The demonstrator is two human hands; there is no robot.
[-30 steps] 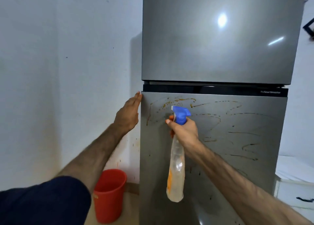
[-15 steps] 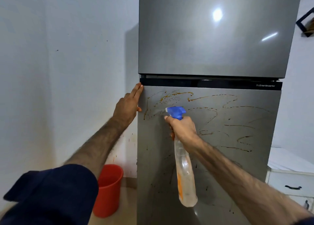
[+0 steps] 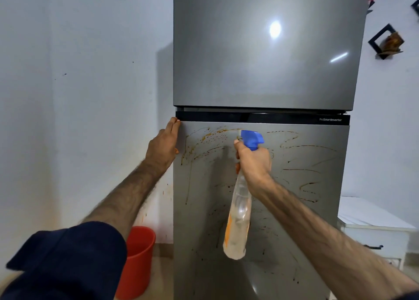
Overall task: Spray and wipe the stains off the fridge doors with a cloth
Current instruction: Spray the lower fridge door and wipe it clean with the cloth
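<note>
White-painted walls (image 3: pixel 79 95), scuffed and flecked with orange splashes low down, are framing a tall two-door fridge in brushed grey steel as you are standing square to it. You are raising a spray bottle (image 3: pixel 238 220) in your right hand (image 3: pixel 255 163), the fingers curling round its neck under the blue plastic trigger head (image 3: pixel 251 138), the nozzle pointing toward the top of the lower fridge door (image 3: pixel 306 220); whether a finger is pulling the trigger, you cannot tell. Your left hand (image 3: pixel 162 147) is lying flat with straight fingers along the door's edge at about 10 o'clock, gripping nothing.

By the look of it, the job is only beginning. Brown and orange stains (image 3: pixel 208 141) are looping in thin dried trails across the lower door from 10 o'clock round to 3 o'clock, with dark specks scattering down toward 6 o'clock, and nothing here is looking wiped. The upper fridge door (image 3: pixel 260 50) is showing smooth and glossy, reflecting a ceiling light, with no marks you can make out. No cloth is showing anywhere, so all the wiping is seemingly still lying ahead.

The bottle is clear, soft-looking plastic, tapering long, with an orange label and little liquid. A round red plastic bucket (image 3: pixel 138 261) is sitting on the floor at 7 o'clock; a white drawer cabinet (image 3: pixel 374 234) is standing at 4 o'clock.
</note>
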